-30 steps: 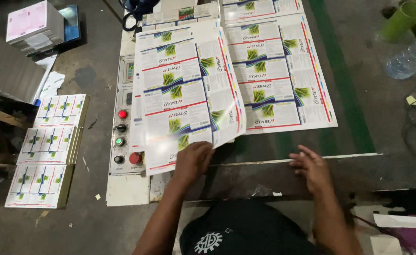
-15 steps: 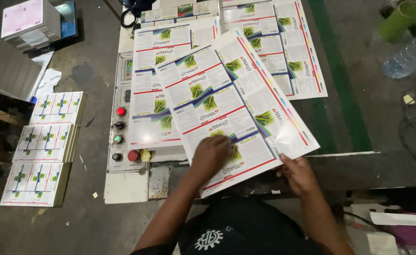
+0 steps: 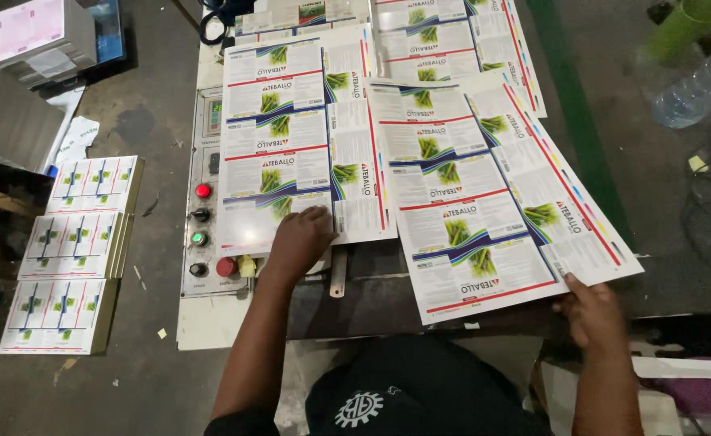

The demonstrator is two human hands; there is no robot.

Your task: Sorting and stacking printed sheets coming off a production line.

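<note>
A large printed sheet [image 3: 492, 194] of white labels with green plant pictures and red and blue stripes lies tilted on the machine table, its near edge hanging over the front. My right hand [image 3: 593, 311] grips that sheet at its near right corner. My left hand [image 3: 299, 242] presses flat on the near edge of a stack of the same printed sheets [image 3: 291, 129] to the left. More such sheets [image 3: 444, 40] lie farther back.
A control panel [image 3: 206, 234] with red, green and black buttons sits left of the stack. Three piles of smaller printed cards [image 3: 77, 250] stand on the floor at left. A clear plastic bottle [image 3: 698, 89] and a green cup [image 3: 682, 28] stand at the right.
The top sheet has been pulled off the stack and slid right, now lying tilted beside it. My left hand moved from that sheet onto the stack; my right hand moved right with the sheet's corner.
</note>
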